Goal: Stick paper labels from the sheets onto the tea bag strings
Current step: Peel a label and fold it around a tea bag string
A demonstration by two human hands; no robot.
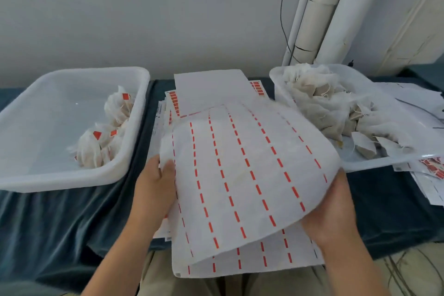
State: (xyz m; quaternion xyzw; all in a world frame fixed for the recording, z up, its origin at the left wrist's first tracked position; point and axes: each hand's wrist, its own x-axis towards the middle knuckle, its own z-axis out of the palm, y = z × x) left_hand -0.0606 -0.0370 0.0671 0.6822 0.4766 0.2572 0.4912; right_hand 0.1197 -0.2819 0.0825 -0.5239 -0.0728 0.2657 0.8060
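A white backing sheet (249,175) with rows of red dashes bulges upward at the centre, lifted off a stack of similar sheets (252,264). My left hand (155,187) pinches its left edge, thumb on top. My right hand (334,209) grips its right edge from beneath. Behind lies a sheet with red labels (174,103) under a blank white sheet (211,89). The left white tray (72,175) holds a few tea bags with red labels (105,137). The right tray (360,163) holds a heap of unlabelled tea bags (336,108).
A dark blue cloth (60,228) covers the table. More label sheets and papers (427,175) lie at the far right, partly under the right tray. White pipes (319,12) and a black cable (283,7) run up the wall behind.
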